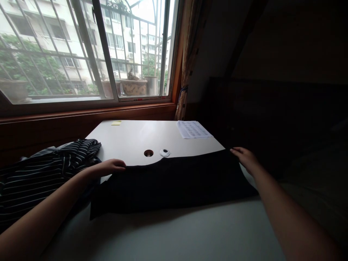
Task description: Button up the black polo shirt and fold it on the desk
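Note:
A dark piece of clothing point(174, 185), nearly black, is stretched lengthwise across the white table point(163, 232); its exact kind is hard to make out in the dim light. At its upper left corner my left hand point(115, 165) pinches the far edge between thumb and fingers. My right hand point(244, 157) grips the upper right corner in the same way. Between the two hands the far edge sags slightly, and the near edge lies close to the tabletop.
Striped black-and-white clothing point(67, 159) is heaped at the left. Printed sheets point(193, 129) lie at the table's far right, a yellow sticky note point(116, 123) at its far left. A round hole point(148, 153) and its white cover point(164, 153) are beyond the cloth. A barred window point(136, 54) stands behind.

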A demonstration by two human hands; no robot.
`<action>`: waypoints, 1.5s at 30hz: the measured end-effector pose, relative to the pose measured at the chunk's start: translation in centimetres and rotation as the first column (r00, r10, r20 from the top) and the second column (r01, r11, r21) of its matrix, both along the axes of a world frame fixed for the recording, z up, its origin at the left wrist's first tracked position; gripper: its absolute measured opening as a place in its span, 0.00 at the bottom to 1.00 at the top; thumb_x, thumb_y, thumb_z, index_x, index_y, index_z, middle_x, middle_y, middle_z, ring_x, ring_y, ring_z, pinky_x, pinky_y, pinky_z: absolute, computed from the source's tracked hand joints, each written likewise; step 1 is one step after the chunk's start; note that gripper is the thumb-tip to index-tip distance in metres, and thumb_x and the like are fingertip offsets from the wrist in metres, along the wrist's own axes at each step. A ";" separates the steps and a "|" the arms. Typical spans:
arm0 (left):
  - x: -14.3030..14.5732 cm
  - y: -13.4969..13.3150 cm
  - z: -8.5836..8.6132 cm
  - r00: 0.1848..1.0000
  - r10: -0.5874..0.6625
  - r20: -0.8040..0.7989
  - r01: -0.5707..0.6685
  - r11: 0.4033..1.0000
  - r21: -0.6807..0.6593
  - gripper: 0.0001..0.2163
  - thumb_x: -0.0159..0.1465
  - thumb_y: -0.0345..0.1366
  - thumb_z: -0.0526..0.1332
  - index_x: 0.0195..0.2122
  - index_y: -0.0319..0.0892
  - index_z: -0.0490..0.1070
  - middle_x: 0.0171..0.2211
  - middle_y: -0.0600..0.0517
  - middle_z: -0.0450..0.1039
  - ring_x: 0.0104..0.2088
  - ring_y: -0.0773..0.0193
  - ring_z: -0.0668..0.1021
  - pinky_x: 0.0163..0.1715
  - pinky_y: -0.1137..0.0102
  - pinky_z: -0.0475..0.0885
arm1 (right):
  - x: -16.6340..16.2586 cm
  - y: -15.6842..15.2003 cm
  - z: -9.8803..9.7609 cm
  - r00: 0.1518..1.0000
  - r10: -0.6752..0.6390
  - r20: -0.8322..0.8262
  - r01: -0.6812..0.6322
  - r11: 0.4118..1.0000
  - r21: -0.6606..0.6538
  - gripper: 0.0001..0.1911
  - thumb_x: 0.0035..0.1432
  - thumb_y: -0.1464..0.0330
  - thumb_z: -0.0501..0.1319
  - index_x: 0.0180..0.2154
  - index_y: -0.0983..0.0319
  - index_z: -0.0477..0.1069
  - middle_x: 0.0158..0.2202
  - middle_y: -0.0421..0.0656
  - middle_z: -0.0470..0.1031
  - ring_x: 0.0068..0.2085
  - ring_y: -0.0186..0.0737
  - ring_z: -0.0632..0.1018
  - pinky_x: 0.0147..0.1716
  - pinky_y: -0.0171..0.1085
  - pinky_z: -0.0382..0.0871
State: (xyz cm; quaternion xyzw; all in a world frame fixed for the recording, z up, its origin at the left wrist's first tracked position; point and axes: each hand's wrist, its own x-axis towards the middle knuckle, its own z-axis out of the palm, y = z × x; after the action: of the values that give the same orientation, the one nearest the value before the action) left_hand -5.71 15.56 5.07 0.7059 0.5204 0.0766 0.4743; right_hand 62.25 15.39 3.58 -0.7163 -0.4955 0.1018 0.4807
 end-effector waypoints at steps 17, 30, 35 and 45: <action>0.6 0.8 -0.8 0.986 0.168 0.014 -0.168 0.967 0.190 0.27 0.51 0.58 0.65 0.42 0.41 0.77 0.43 0.47 0.79 0.45 0.48 0.78 0.44 0.64 0.74 | 1.2 3.6 -3.6 0.985 -0.104 0.135 0.126 0.979 -0.162 0.17 0.54 0.60 0.62 0.42 0.63 0.76 0.37 0.50 0.80 0.37 0.46 0.79 0.37 0.42 0.72; -2.9 -8.2 -0.5 0.921 0.377 0.095 -0.383 0.835 0.395 0.35 0.61 0.61 0.57 0.61 0.41 0.62 0.50 0.42 0.74 0.46 0.48 0.79 0.47 0.57 0.74 | -13.8 -0.9 -2.0 0.819 0.226 0.528 -0.183 0.974 -0.134 0.13 0.59 0.68 0.59 0.46 0.59 0.74 0.50 0.50 0.70 0.53 0.52 0.71 0.58 0.50 0.63; -4.6 -14.0 -1.7 0.861 0.492 0.128 -0.503 0.788 0.354 0.36 0.60 0.59 0.60 0.65 0.45 0.56 0.47 0.45 0.75 0.47 0.47 0.80 0.48 0.56 0.75 | -23.9 -8.5 -0.5 0.502 0.676 0.540 -0.708 0.680 -0.193 0.11 0.66 0.64 0.58 0.49 0.57 0.71 0.51 0.47 0.71 0.53 0.45 0.72 0.54 0.44 0.68; -1.9 -18.9 -4.5 0.834 0.513 0.203 -0.550 0.752 0.364 0.44 0.57 0.57 0.64 0.69 0.48 0.46 0.44 0.45 0.76 0.46 0.46 0.80 0.49 0.52 0.76 | -27.7 -14.6 -3.2 0.310 0.639 0.705 -0.717 0.644 -0.269 0.16 0.59 0.76 0.61 0.50 0.60 0.71 0.45 0.47 0.76 0.46 0.48 0.75 0.48 0.47 0.72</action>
State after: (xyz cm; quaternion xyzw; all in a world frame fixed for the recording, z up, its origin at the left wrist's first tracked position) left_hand -7.64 -3.35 0.55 0.6073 0.6498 0.3467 0.2980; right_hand 34.53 0.82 0.34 -0.3899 -0.9033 -0.0345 0.1757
